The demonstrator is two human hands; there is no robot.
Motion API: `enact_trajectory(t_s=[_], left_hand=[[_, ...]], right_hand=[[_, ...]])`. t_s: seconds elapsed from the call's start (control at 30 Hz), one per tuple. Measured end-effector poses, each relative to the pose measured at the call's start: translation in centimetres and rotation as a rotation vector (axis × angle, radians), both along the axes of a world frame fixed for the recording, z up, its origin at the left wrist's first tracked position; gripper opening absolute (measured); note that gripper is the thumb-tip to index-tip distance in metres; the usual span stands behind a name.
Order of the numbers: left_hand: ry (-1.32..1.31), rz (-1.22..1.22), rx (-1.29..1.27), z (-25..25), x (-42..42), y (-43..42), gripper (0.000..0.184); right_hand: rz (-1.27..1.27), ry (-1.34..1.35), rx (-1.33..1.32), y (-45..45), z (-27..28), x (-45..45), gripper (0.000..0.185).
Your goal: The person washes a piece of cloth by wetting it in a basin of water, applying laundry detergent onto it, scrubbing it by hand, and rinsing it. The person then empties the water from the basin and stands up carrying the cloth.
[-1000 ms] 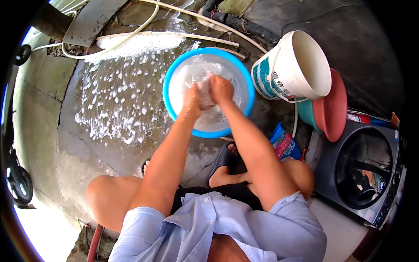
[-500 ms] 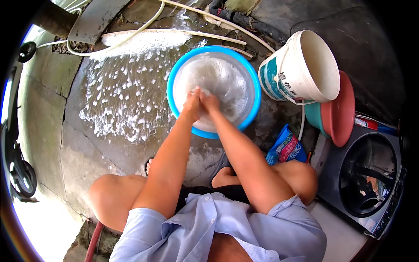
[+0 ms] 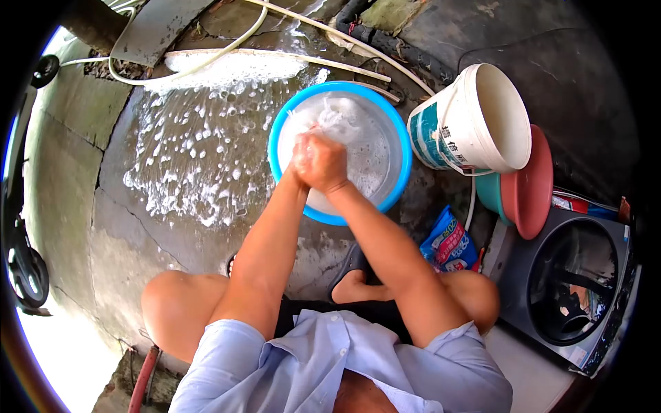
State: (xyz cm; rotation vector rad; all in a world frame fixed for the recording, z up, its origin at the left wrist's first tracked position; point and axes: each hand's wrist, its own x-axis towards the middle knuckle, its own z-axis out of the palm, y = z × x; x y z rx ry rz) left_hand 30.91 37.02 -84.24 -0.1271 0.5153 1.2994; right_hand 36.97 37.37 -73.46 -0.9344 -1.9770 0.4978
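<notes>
A blue-rimmed basin (image 3: 397,180) stands on the wet ground in front of me, holding cloudy, sudsy water. Above the water, my left hand (image 3: 301,160) and my right hand (image 3: 325,162) are closed tightly against each other, toward the basin's left side. The right hand's fingers wrap over the left and cover most of it. Whatever they grip is hidden between the palms. Just beyond the knuckles, a whitish frothy shape (image 3: 339,118) shows at the water; I cannot tell whether it is cloth or foam.
Right of the basin stands a white bucket (image 3: 430,134), with a red basin (image 3: 533,186) and a green basin (image 3: 490,193) behind it. A blue detergent bag (image 3: 449,241) lies near my right knee, beside a front-loading washing machine (image 3: 513,289). Pale hoses (image 3: 323,62) cross the foamy concrete (image 3: 200,144).
My hands have risen from the suds and pressed more tightly together, the right turning over the left. A frothy white shape now shows beyond them. The view has shifted slightly.
</notes>
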Motion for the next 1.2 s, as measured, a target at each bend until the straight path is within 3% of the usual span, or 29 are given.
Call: enact_trajectory(t_s=[0.03, 0.13, 0.17, 0.23, 0.3, 0.33, 0.43, 0.47, 0.53, 0.63, 0.67, 0.73, 0.77, 0.8, 0.83, 0.87, 0.9, 0.97, 1.07, 1.2], left_hand=[[0.102, -0.016, -0.078, 1.2, 0.6, 0.2, 0.044], [0.475, 0.054, -0.414, 5.1, 2.8, 0.4, 0.04], [0.553, 0.198, -0.294, 5.8, 3.8, -0.1, 0.038], [0.694, 0.218, -0.143, 3.9, 3.3, -1.0, 0.03], [0.85, 0.004, -0.102, 0.9, 1.3, -1.9, 0.016], [0.866, -0.127, -0.131, 0.7, 0.4, -2.4, 0.013], [1.414, -0.189, -0.102, -0.8, 0.8, -3.4, 0.016], [1.718, -0.145, -0.195, -1.0, 1.8, -3.7, 0.031], [1.313, -0.218, -0.362, -0.5, 2.4, -3.4, 0.046], [0.851, -0.243, -0.465, -3.0, 2.6, -2.7, 0.063], [0.72, -0.205, -0.463, -3.6, 2.4, -2.6, 0.062], [0.454, -0.103, -0.451, -4.0, 2.0, -2.2, 0.057], [0.318, -0.04, -0.44, -4.0, 1.8, -1.9, 0.054], [0.18, -0.013, -0.387, -4.0, 1.2, -1.6, 0.053], [0.077, 0.0, -0.327, -4.2, 0.2, -1.3, 0.051], [-0.007, 0.003, -0.249, -4.4, -0.7, -1.2, 0.05], [-0.067, 0.005, -0.184, -4.5, -1.1, -1.3, 0.049], [-0.138, 0.015, -0.085, -4.2, -1.3, -1.6, 0.047], [-0.171, 0.032, -0.036, -3.6, -0.4, -1.7, 0.044], [-0.047, 0.041, -0.136, -3.8, 0.3, -0.7, 0.041]], right_hand=[[0.008, -0.111, -0.003, 1.6, -2.0, 1.7, 0.014], [-0.239, -0.537, -0.276, 6.9, -5.7, 7.4, 0.043], [-0.256, -0.535, -0.287, 8.0, -7.2, 9.7, 0.05], [-0.24, -0.396, -0.348, 9.5, -8.8, 12.0, 0.031], [-0.212, -0.167, -0.376, 10.7, -10.5, 14.0, 0.029], [-0.16, -0.184, -0.706, 11.5, -10.7, 14.9, 0.04], [-0.213, -0.373, -0.416, 11.3, -14.6, 16.1, 0.042], [-0.275, -0.472, -0.403, 10.4, -15.0, 15.6, 0.055], [-0.479, -0.685, -0.456, 7.0, -17.0, 12.8, 0.064], [-0.422, -0.739, -0.685, 3.5, -16.8, 9.9, 0.075], [-0.402, -0.872, -0.515, 1.5, -14.3, 8.4, 0.07], [-0.164, -0.108, -1.385, 1.8, -12.9, 6.8, 0.062], [-0.179, -0.173, -0.907, 1.1, -12.1, 5.5, 0.055], [-0.312, -0.205, -0.663, 0.3, -11.3, 3.7, 0.056], [-0.245, -0.218, -0.712, 0.2, -7.1, 2.1, 0.041], [-0.091, 0.044, -0.48, -0.6, -6.1, 0.5, 0.034], [-0.025, -0.016, -0.232, -1.3, -2.6, -0.5, 0.031], [0.004, -0.094, -0.095, -1.8, -1.3, -1.6, 0.03], [-0.003, -0.216, -0.095, -2.5, 0.7, -1.2, 0.029], [0.043, -0.14, 0.069, -0.6, 0.5, 0.2, 0.027]])
